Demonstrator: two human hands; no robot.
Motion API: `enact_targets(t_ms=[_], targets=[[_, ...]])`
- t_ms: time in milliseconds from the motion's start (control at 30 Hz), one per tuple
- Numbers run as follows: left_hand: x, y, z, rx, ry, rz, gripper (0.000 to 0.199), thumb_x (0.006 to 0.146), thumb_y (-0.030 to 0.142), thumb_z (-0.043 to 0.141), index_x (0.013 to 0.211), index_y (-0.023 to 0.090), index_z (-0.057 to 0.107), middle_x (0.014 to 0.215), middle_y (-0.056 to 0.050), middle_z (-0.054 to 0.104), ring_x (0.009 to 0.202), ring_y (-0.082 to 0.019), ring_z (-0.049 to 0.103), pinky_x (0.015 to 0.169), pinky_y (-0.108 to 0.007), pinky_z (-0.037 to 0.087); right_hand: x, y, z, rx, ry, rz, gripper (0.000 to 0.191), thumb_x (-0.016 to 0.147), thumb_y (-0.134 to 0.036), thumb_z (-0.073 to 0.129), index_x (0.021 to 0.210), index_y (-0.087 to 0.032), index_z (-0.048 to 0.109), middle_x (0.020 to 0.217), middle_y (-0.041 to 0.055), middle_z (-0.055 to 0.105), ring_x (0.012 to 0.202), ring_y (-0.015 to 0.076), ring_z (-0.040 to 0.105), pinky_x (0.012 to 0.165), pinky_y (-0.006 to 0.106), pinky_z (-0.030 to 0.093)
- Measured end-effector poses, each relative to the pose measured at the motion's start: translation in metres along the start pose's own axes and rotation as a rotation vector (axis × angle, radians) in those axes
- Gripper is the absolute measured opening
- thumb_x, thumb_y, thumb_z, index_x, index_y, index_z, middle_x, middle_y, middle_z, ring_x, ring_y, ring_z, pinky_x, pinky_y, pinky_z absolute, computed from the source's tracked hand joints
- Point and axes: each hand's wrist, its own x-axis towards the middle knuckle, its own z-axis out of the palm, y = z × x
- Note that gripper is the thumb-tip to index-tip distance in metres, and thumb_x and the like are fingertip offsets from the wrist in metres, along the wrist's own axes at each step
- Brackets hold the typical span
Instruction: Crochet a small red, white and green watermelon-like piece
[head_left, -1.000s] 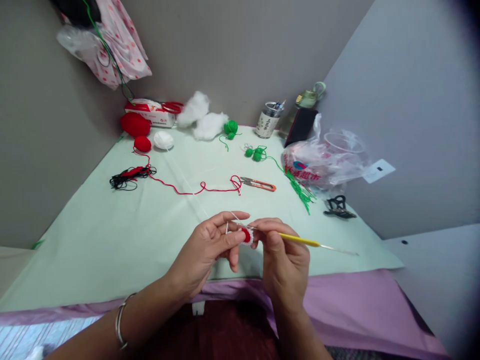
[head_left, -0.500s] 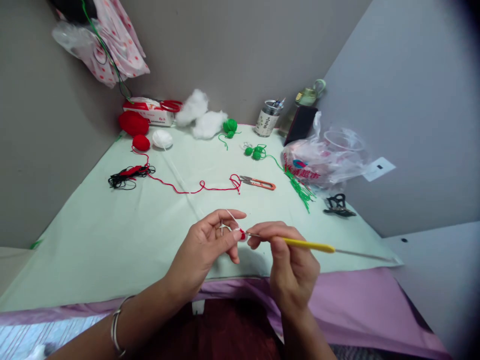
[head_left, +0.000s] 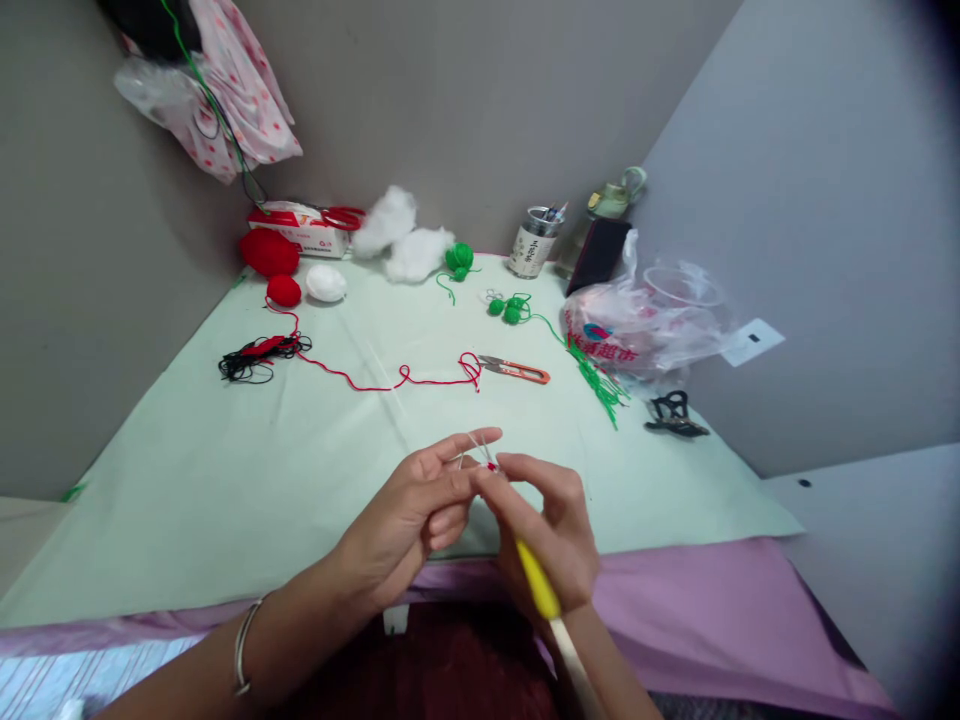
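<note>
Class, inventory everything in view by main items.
Round yarn balls: 2, red, left
Smooth yarn ball: 1, white, left
Fluffy tufts: 2, white, back
Yarn clusters: 2, green, back
Strand bundle: 1, green, right
Thread tangle: 1, black-red, left
Rectangular box: 1, red-white, left
Scissors: 1, red, on box
Pen canister: 1, silver-white, back
Bottle: 1, green, right
Plastic bag: 1, whitish, right
Claw clip: 1, black, right
Thread snips: 1, orange, centre
Dotted cloth: 1, pink, above left
Table cover: 1, pale green, underneath
Crochet piece: 1, red-white, front
Hook: 1, yellow, front
Left hand: 1, bare, front
Right hand: 1, bare, front
</note>
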Motion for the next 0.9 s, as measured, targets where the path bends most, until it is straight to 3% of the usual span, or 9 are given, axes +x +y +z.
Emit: enact_targets(t_ms=[133, 233, 367, 467, 567, 633, 767, 900], targets=[[-0.001, 0.007, -0.001, 0.038, 0.052, 0.088, 0.050, 0.079, 0.022, 0.092, 0.125, 0.018, 0.077, 0.081, 0.004, 0.062, 0.043, 0.004, 0.029, 0.040, -0.013, 0.024, 0.012, -0.001, -0.001, 0.437, 0.103, 0.331, 0.024, 0.106, -0.018, 0.056, 0.107, -0.028, 0.078, 0.083, 0.0018, 0.072, 0.074, 0.0182, 0.068, 0.069, 0.034, 0.057], [-0.002, 0.004, 0.000, 0.114, 0.035, 0.135, 0.046, 0.080, 0.026, 0.092, 0.124, 0.024, 0.078, 0.092, 0.003, 0.063, 0.042, 0.004, 0.037, 0.038, -0.014, 0.026, 0.018, 0.001, 0.003, 0.644, 0.091, 0.458, 0.021, 0.106, -0.022, 0.059, 0.098, -0.025, 0.078, 0.087, 0.0030, 0.073, 0.070, 0.0161, 0.066, 0.065, 0.032, 0.056], [-0.001, -0.005, -0.002, 0.194, 0.049, 0.204, 0.036, 0.083, 0.029, 0.090, 0.118, 0.025, 0.081, 0.090, 0.003, 0.065, 0.044, 0.002, 0.045, 0.041, -0.014, 0.032, 0.017, -0.001, 0.007, 0.563, 0.044, 0.453, 0.022, 0.105, -0.018, 0.059, 0.103, -0.027, 0.079, 0.091, 0.0022, 0.075, 0.073, 0.0145, 0.068, 0.067, 0.029, 0.058], [0.001, -0.009, -0.003, 0.168, 0.058, 0.215, 0.043, 0.082, 0.028, 0.091, 0.123, 0.025, 0.079, 0.084, 0.004, 0.066, 0.043, 0.001, 0.044, 0.041, -0.014, 0.034, 0.012, -0.004, 0.007, 0.293, 0.016, 0.242, 0.025, 0.101, -0.012, 0.063, 0.109, -0.029, 0.080, 0.095, 0.0035, 0.076, 0.084, 0.0171, 0.072, 0.073, 0.030, 0.059], [0.003, -0.007, -0.003, 0.049, 0.018, 0.087, 0.047, 0.084, 0.029, 0.089, 0.128, 0.019, 0.077, 0.060, 0.009, 0.052, 0.040, -0.001, 0.033, 0.038, -0.013, 0.030, 0.009, -0.003, 0.005, 0.109, 0.008, 0.057, 0.030, 0.097, -0.009, 0.068, 0.116, -0.029, 0.080, 0.108, 0.0072, 0.077, 0.096, 0.0209, 0.074, 0.079, 0.033, 0.061], [0.004, -0.003, -0.003, -0.027, 0.012, 0.017, 0.042, 0.084, 0.025, 0.088, 0.124, 0.014, 0.079, 0.054, 0.011, 0.044, 0.042, -0.001, 0.027, 0.038, -0.012, 0.029, 0.010, -0.001, 0.004, 0.204, 0.052, 0.159, 0.027, 0.100, -0.011, 0.064, 0.113, -0.028, 0.080, 0.099, 0.0056, 0.076, 0.088, 0.0194, 0.073, 0.076, 0.032, 0.060], [0.005, 0.001, -0.001, -0.014, 0.045, 0.099, 0.034, 0.080, 0.019, 0.090, 0.114, 0.016, 0.082, 0.072, 0.005, 0.061, 0.045, 0.001, 0.036, 0.042, -0.013, 0.034, 0.017, 0.003, 0.005, 0.585, 0.115, 0.471, 0.022, 0.105, -0.019, 0.058, 0.100, -0.026, 0.079, 0.085, 0.0012, 0.071, 0.070, 0.0139, 0.065, 0.066, 0.028, 0.055], [0.004, -0.003, 0.001, 0.095, 0.048, 0.194, 0.030, 0.080, 0.023, 0.091, 0.109, 0.020, 0.084, 0.080, 0.002, 0.070, 0.057, -0.005, 0.055, 0.057, -0.017, 0.049, 0.020, 0.003, 0.007, 0.615, 0.038, 0.483, 0.018, 0.103, -0.022, 0.065, 0.097, -0.027, 0.082, 0.090, 0.0018, 0.077, 0.081, 0.0153, 0.069, 0.072, 0.027, 0.057]])
